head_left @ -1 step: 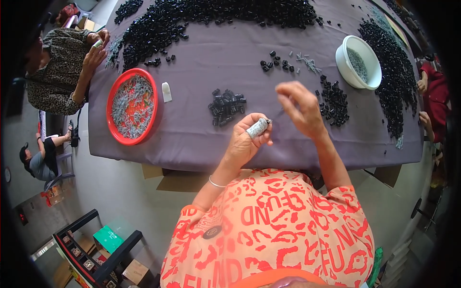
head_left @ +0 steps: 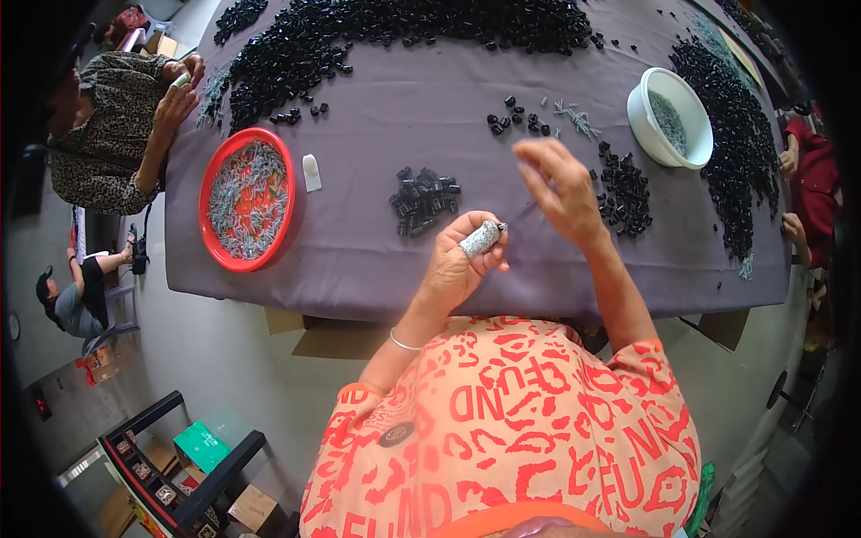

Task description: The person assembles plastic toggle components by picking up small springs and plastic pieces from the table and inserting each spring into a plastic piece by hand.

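Note:
My left hand is closed in front of my chest, a pale grey speckled wrap round one of its digits. Pinched at its fingertips is a small black piece, too small to make out fully. To its right, my right hand hovers over the table, fingers bent and thumb apart, with nothing visible in it. Just beyond my left hand lies a small heap of black plastic pieces. Another heap of black pieces is beside my right hand.
A red tray of small grey pins stands left, near a white strip. At right is a white bowl of grey pins. Large black piles cover the far side. Co-workers sit at left and right.
My right hand has shifted slightly away from me, toward the far side of the table. My left hand stays where it was.

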Tool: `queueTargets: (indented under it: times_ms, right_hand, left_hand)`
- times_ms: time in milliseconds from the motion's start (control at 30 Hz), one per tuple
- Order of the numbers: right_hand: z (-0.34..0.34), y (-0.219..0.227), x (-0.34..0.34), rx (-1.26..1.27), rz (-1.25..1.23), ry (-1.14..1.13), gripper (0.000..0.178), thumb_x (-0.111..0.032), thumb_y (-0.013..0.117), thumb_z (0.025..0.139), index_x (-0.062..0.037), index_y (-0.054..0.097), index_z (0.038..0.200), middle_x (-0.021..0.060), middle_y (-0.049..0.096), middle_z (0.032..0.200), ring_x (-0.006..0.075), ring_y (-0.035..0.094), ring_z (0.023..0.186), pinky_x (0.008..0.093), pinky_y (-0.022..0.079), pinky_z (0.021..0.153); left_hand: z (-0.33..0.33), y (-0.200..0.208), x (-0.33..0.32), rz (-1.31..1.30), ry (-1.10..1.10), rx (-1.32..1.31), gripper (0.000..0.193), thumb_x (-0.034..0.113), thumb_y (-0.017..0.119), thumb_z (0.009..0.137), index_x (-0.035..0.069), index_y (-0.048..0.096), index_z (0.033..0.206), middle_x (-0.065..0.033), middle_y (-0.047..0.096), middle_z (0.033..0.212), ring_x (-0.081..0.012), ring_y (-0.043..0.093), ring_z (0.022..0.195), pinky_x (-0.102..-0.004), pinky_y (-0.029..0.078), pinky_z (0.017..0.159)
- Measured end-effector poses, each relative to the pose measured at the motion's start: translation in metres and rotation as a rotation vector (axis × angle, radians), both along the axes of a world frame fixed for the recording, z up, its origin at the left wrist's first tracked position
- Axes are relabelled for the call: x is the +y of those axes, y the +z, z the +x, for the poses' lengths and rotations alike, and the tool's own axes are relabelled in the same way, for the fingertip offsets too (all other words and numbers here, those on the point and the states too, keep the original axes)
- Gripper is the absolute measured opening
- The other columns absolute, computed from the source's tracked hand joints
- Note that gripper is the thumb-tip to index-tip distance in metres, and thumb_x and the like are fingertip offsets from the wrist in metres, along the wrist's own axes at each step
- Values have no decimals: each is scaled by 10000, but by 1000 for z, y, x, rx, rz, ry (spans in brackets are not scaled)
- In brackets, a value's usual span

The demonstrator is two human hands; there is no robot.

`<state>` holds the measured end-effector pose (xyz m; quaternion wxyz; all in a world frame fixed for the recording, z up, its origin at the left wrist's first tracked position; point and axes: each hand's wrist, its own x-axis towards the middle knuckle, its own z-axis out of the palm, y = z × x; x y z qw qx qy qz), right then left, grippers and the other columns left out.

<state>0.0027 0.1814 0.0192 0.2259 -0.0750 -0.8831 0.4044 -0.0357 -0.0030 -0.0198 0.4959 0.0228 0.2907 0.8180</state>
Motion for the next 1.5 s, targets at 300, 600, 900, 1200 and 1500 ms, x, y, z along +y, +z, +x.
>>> queueTargets:
  times_ms: [300,600,900,1200,1500]
  right_hand:
    - [-54,-45,19,-55,427,-16,216,-31,627,744,-17,581,954,126,549,1019,314,524,969,390,437,849]
    - [16,-30,5,-85,422,-50,308,-49,676,704,-44,586,998,96,556,1028,274,525,1004,383,423,853]
    - [-37,-49,-6,-122,633,-222,292,-240,673,752,-104,611,1004,30,563,970,221,515,941,378,392,771]
    - [-5,-25,-11,123,173,-74,190,-13,624,779,-56,635,964,25,620,907,198,598,795,321,459,717]
    - [52,21,-26,101,-880,89,163,69,590,831,28,591,988,72,615,888,123,591,789,243,492,700]
  left_hand:
    - [-6,0,-1,29,5,-36,105,87,540,909,23,549,991,-78,599,855,-100,579,677,-273,551,587]
    - [0,2,1,-32,-57,-17,106,95,553,905,16,551,975,-74,601,845,-85,566,635,-261,545,557]
    - [6,13,-6,-101,-2,27,103,100,552,906,26,556,978,-63,602,844,-86,565,636,-255,540,547]
    - [0,19,-13,-91,93,129,100,85,532,913,26,558,989,-75,606,872,-99,570,659,-267,540,568]
    - [2,48,-3,-55,145,316,114,70,545,904,3,559,995,-81,613,874,-104,582,689,-268,539,589]
